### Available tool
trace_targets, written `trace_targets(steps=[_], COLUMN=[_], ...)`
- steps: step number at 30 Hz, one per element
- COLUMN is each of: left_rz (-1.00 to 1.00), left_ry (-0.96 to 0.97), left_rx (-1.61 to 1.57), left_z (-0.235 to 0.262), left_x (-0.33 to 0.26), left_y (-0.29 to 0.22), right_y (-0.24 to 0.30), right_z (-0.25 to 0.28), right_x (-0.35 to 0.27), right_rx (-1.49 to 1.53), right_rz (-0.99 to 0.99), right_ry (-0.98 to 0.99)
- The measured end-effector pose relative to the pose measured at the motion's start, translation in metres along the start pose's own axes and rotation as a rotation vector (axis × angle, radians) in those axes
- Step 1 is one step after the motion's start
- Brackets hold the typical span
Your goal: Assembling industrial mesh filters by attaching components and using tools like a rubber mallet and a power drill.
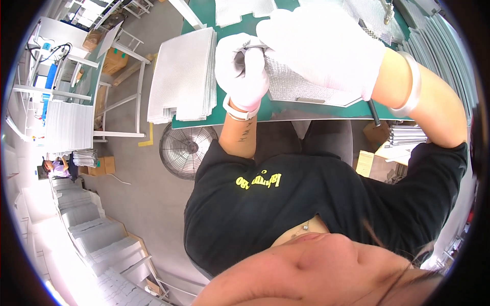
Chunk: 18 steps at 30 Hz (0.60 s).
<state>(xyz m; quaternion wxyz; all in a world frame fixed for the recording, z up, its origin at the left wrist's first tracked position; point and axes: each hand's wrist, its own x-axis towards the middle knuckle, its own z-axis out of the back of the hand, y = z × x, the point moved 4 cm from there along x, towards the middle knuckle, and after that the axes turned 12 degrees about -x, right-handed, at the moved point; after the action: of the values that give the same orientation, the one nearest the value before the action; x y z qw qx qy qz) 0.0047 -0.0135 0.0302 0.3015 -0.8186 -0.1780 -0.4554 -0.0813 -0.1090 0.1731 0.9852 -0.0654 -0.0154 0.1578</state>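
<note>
**Both gloved hands on a mesh panel at the counter's near edge**

Here, the largest thing is the green counter [224, 118], filling the top of the view from about 11 to 1 o'clock. On it, at 11 o'clock, a stack of mesh sheets [182, 74] lies flat, well apart from the hands. Below the counter's edge, on the grey floor, a round wire fan [186, 149] stands at about 9 o'clock from the picture's middle.

The mesh panel [298, 86] lies flat on the counter at 12 o'clock, its long axis running left to right, its near edge just inside the counter's rim. The right hand [324, 48], in a white glove, is spread over the panel's upper part; whether its grip closes on anything cannot be told, since the palm side is hidden. A white bangle [411, 84] sits on that wrist.

The left hand [241, 71], also gloved, is clenched about a thin metal strip [255, 47], which runs toward 3 o'clock from the fist and passes under the right hand. The panel lies at 3 o'clock from the left hand, touching it; both hands are on it, the right covering more.
</note>
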Motion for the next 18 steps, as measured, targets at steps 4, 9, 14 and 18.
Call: trace_targets(steps=[4,9,14,18], left_rz=[0.038,0.001,0.025,0.056], left_ry=[0.016,-0.031,0.08,0.227], left_rx=[0.041,0.292,0.158,0.135], left_z=[0.01,0.006,0.001,0.011], left_x=[-0.009,-0.004,-0.004,-0.007], left_y=[0.003,0.001,0.004,0.02], right_y=[-0.004,-0.008,0.005,0.002], right_z=[0.002,-0.006,-0.03,-0.019], right_x=[-0.008,-0.044,-0.047,-0.041], right_rx=[0.152,-0.356,-0.645,-0.492], right_rz=[0.125,0.085,0.077,0.144], right_ry=[-0.232,-0.293,-0.463,-0.449])
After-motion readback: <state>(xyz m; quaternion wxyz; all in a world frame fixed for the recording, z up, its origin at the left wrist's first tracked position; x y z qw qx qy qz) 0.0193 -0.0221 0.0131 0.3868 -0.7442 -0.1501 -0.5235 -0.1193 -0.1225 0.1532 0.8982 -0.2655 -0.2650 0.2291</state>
